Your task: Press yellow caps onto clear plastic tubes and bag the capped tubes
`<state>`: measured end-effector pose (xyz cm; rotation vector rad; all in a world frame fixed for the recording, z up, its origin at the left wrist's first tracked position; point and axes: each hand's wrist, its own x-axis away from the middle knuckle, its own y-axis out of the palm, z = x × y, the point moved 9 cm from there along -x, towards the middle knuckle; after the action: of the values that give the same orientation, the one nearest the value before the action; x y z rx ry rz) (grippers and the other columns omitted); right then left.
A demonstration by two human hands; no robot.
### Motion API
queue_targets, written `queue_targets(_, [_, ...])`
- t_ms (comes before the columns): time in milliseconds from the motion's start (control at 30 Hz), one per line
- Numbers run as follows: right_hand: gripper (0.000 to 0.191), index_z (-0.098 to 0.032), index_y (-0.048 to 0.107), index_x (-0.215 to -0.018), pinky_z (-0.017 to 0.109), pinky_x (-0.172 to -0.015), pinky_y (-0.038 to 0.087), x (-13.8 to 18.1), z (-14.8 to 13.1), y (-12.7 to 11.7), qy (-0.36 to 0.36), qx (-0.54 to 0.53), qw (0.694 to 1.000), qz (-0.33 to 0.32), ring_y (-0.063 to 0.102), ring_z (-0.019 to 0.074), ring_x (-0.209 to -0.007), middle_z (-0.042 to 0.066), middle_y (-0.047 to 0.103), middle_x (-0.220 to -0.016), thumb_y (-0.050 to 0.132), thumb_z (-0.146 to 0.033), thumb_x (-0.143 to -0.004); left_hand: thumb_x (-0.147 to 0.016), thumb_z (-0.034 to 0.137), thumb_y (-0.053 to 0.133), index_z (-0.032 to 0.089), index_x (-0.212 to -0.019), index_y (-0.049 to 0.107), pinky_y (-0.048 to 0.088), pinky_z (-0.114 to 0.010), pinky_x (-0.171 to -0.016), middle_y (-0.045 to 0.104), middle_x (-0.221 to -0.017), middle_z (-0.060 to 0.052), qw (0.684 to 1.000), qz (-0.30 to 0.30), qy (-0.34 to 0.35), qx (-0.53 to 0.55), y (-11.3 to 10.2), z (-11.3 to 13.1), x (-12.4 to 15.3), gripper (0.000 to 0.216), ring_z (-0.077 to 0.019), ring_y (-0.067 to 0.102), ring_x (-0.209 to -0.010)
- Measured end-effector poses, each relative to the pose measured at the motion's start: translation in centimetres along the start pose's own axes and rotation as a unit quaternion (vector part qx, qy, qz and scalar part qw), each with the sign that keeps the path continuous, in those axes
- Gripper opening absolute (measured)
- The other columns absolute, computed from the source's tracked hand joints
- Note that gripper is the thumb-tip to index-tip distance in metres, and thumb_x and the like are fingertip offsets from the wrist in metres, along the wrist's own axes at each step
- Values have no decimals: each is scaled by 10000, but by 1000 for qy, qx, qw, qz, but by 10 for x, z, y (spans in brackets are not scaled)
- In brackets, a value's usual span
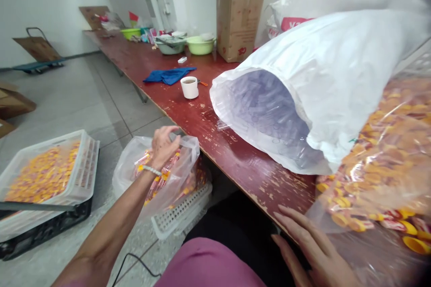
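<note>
My left hand [164, 145] is over the mouth of a clear plastic bag [126, 179], its thumb and fingers apart near the bag's rim. Inside the bag are wrapped pieces [161, 179] with yellow ends and red-and-white print. That bag sits in a white perforated crate [178, 210] on the floor beside the table. My right hand [313, 246] lies with fingers stretched out at the table's front edge, holding nothing that I can see. Close to it, a large clear bag [397, 143] is full of yellow-capped pieces. A white sack [336, 71] lies with its mouth facing me, clear plastic pieces [266, 103] inside.
The worn red table [235, 157] carries a white cup [189, 88], a blue cloth [170, 76], a green basin [201, 45] and a cardboard box [240, 22]. At left on the floor stands a crate [85, 161] of yellow pieces. A cable [134, 256] lies below.
</note>
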<state>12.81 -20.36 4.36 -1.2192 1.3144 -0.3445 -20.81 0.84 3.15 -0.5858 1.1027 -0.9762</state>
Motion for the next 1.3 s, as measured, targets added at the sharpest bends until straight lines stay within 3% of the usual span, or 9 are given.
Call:
queue_targets(133, [372,-191,551,-1203,248,-837,553,-3,-4,0,-23,-9,1000,-13,637,179,-1027,85,637,-1146,573,-278,-843,-739,364,559,139,-1143,570,398,-363,-947,607,-1123,-109,981,-133,135,-27,54,97,-32,462,-263,508,-1062])
queue_targets(267, [365,-194,569,-1187,240,-820,565,3,-1,-7,-27,1,1000,-5,660,186,-994,87,665,-1114,588,-270,-830,-632,316,636,161,-1168,532,431,-377,-869,564,-1139,-117,970,-174,164,-31,93,146,-52,567,-297,483,-1058])
queue_targets(433, [349,-185,587,-1159,227,-779,578,17,8,-13,-14,25,1000,13,685,184,-931,82,692,-1059,606,-249,-816,-669,198,555,169,-1209,493,434,-412,-795,527,-1109,-154,968,-195,152,-49,116,152,-52,545,-313,497,-994])
queue_targets(633, [345,-191,587,-1157,246,-795,577,11,9,-10,11,0,1000,15,676,189,-954,80,683,-1075,602,-222,-814,-676,117,516,185,-1088,554,423,-403,-805,547,-1013,-137,967,-202,152,-42,122,154,-53,420,-305,500,-990])
queue_targets(800, [333,-180,572,-1159,222,-796,560,-4,8,-7,20,-26,999,35,658,167,-970,79,667,-1077,580,-187,-825,-689,114,499,191,-920,562,427,-336,-746,559,-859,-75,969,-187,159,8,101,152,-40,251,-234,543,-842])
queue_targets(933, [357,-178,543,-1198,328,-862,514,-23,9,-8,81,33,992,94,622,201,-1000,95,650,-1117,526,-136,-843,-707,142,491,197,-837,515,413,-255,-683,553,-812,-17,954,-211,195,87,74,162,7,143,-151,529,-732])
queue_targets(1033, [470,-180,457,-1299,417,-941,435,-45,10,3,109,59,988,91,540,239,-1131,118,547,-1297,447,-83,-840,-657,121,512,196,-810,491,374,-219,-593,513,-734,23,909,-291,182,237,63,179,53,171,-115,473,-642])
queue_targets(1167, [555,-168,348,-1385,459,-1017,330,-68,18,31,92,57,994,13,362,266,-1301,115,373,-1455,442,-117,-840,-617,71,519,187,-767,461,332,-199,-551,446,-694,45,801,-408,129,420,62,208,102,198,-86,409,-611])
queue_targets(1300, [465,-146,478,-1275,420,-957,371,-65,31,53,62,43,992,-97,463,277,-1174,122,542,-1290,539,-270,-831,-594,37,535,183,-775,449,325,-181,-529,462,-695,50,701,-475,77,526,67,229,127,248,-67,412,-595])
